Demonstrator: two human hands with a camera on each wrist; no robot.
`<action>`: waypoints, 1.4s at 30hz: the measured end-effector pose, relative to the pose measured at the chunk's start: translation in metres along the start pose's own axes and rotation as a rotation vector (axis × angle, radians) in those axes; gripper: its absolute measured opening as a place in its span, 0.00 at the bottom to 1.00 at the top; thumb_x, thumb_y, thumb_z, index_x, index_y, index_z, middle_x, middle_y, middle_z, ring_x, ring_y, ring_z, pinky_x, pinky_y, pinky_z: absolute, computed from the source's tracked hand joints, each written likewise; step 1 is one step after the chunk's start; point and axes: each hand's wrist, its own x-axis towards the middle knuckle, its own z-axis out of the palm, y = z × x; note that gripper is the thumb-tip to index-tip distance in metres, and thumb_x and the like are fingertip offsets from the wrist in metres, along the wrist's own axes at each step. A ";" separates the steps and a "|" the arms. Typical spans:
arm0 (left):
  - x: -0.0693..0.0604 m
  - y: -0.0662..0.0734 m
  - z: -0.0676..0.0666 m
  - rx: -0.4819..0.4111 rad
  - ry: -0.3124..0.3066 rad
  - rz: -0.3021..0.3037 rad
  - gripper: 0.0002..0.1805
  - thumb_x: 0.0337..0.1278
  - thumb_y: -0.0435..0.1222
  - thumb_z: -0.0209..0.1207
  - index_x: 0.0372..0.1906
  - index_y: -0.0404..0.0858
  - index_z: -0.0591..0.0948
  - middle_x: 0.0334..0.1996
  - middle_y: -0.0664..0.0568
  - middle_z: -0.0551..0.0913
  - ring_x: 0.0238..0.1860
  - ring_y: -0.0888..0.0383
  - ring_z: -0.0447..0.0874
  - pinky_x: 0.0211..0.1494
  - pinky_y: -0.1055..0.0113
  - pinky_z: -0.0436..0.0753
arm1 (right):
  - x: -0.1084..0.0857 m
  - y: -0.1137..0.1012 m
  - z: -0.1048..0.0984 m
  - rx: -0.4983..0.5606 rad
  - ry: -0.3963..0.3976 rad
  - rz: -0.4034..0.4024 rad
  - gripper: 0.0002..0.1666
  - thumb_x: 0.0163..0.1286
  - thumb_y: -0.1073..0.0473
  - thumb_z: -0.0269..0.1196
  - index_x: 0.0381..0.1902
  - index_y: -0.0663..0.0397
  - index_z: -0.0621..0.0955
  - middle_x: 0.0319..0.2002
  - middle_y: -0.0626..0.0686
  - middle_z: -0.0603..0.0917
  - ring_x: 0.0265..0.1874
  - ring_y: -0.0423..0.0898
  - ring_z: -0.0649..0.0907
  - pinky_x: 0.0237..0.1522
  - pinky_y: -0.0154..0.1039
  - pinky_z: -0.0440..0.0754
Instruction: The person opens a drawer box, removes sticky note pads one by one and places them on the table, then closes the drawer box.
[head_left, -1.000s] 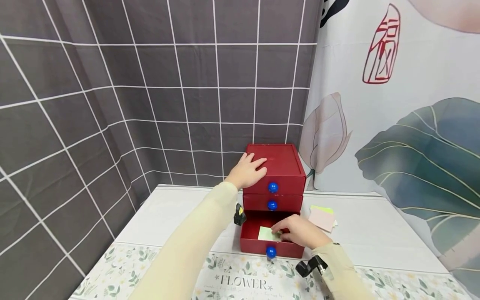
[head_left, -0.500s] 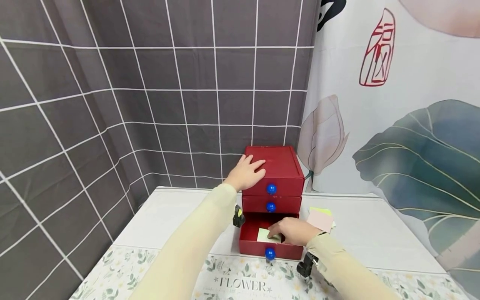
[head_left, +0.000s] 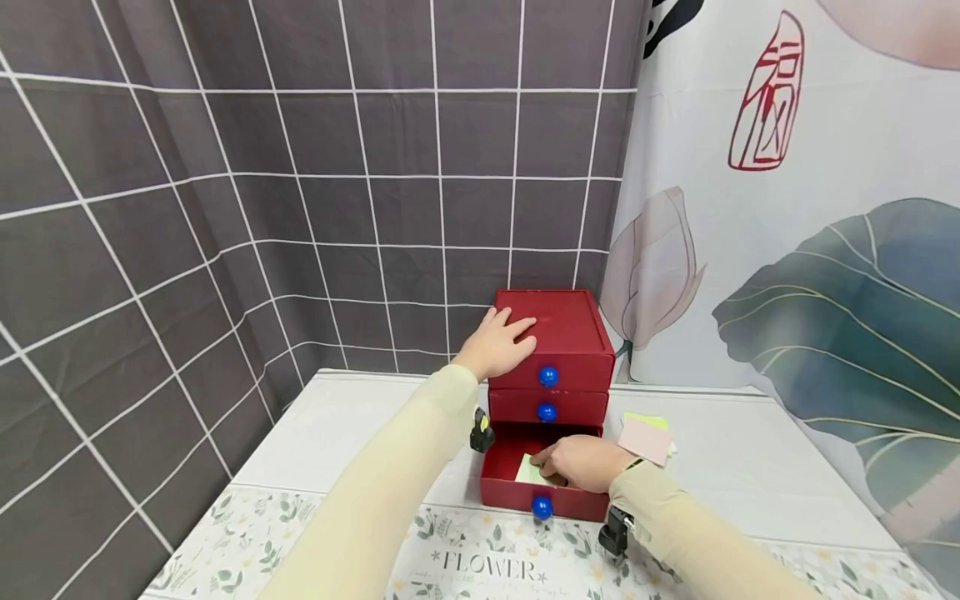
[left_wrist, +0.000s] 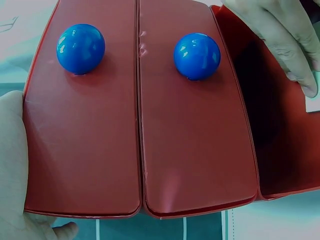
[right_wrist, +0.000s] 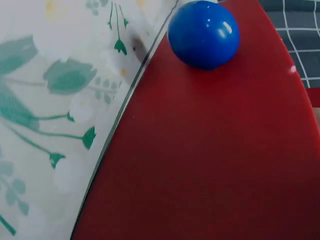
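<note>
A small red chest of drawers (head_left: 558, 321) stands against the back wall, each drawer with a round blue knob (head_left: 542, 507). Its bottom drawer (head_left: 501, 492) is pulled out, and a pale green sticky note (head_left: 527, 473) lies inside. My left hand (head_left: 495, 343) rests spread on the chest's top left side. Into the bottom drawer reaches my right hand (head_left: 588, 462), its fingertips touching the note and covering its right part. In the left wrist view, straight fingers of the right hand (left_wrist: 282, 42) come down at the note's edge. The right wrist view shows only the drawer front.
Pink and yellow-green sticky notes (head_left: 647, 440) lie on the white table right of the chest. A floral mat (head_left: 491, 567) marked FLOWER covers the table's front. Grey gridded cloth (head_left: 390, 208) hangs behind and at the left; a leaf-printed curtain (head_left: 840, 333) hangs at the right.
My right hand has shifted slightly left over the note, covering more of it, and its wrist has turned. The left hand has stayed on the chest.
</note>
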 end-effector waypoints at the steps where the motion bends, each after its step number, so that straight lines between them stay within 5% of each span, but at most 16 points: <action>1: 0.000 0.000 0.001 0.005 -0.001 -0.001 0.33 0.71 0.55 0.41 0.77 0.54 0.66 0.79 0.41 0.56 0.81 0.42 0.43 0.80 0.49 0.53 | 0.000 0.000 0.001 -0.019 0.010 -0.007 0.07 0.61 0.62 0.74 0.35 0.43 0.91 0.52 0.44 0.88 0.44 0.38 0.87 0.44 0.26 0.83; 12: 0.002 -0.002 0.005 -0.013 0.006 -0.016 0.33 0.70 0.56 0.41 0.77 0.55 0.66 0.80 0.43 0.55 0.81 0.42 0.42 0.78 0.47 0.57 | 0.000 -0.006 0.002 -0.271 0.072 0.033 0.11 0.61 0.63 0.72 0.30 0.41 0.80 0.25 0.43 0.83 0.21 0.39 0.81 0.25 0.31 0.79; 18: 0.001 -0.003 0.005 -0.014 -0.002 -0.019 0.33 0.71 0.56 0.41 0.77 0.56 0.66 0.80 0.43 0.55 0.81 0.42 0.42 0.78 0.47 0.57 | 0.001 -0.007 0.008 -0.332 0.084 -0.003 0.10 0.62 0.60 0.70 0.27 0.39 0.80 0.23 0.44 0.83 0.16 0.41 0.79 0.20 0.32 0.78; 25: 0.000 -0.001 0.002 -0.015 0.006 -0.016 0.32 0.71 0.56 0.40 0.77 0.55 0.66 0.80 0.42 0.55 0.81 0.41 0.42 0.78 0.47 0.57 | 0.001 -0.004 0.009 -0.338 0.119 0.058 0.09 0.61 0.61 0.72 0.29 0.42 0.82 0.22 0.44 0.83 0.17 0.42 0.80 0.22 0.34 0.80; 29: 0.000 -0.001 0.001 -0.018 -0.004 -0.014 0.32 0.71 0.56 0.41 0.77 0.55 0.66 0.80 0.42 0.55 0.81 0.41 0.42 0.78 0.46 0.57 | -0.002 -0.003 0.007 -0.253 0.146 0.119 0.09 0.60 0.63 0.72 0.31 0.44 0.81 0.19 0.45 0.82 0.16 0.43 0.79 0.21 0.34 0.79; 34: 0.001 -0.001 0.001 -0.015 -0.006 -0.017 0.33 0.71 0.56 0.41 0.77 0.55 0.66 0.80 0.42 0.55 0.81 0.41 0.42 0.78 0.46 0.58 | -0.006 0.000 0.003 0.005 0.197 0.217 0.07 0.60 0.65 0.69 0.32 0.46 0.82 0.19 0.45 0.80 0.16 0.42 0.78 0.20 0.35 0.77; 42: 0.002 -0.001 0.002 -0.020 -0.003 -0.021 0.33 0.71 0.56 0.41 0.77 0.55 0.66 0.80 0.43 0.55 0.81 0.41 0.42 0.78 0.46 0.58 | -0.025 -0.002 -0.004 0.230 0.281 0.316 0.06 0.63 0.65 0.69 0.38 0.52 0.84 0.27 0.43 0.84 0.24 0.38 0.81 0.30 0.35 0.84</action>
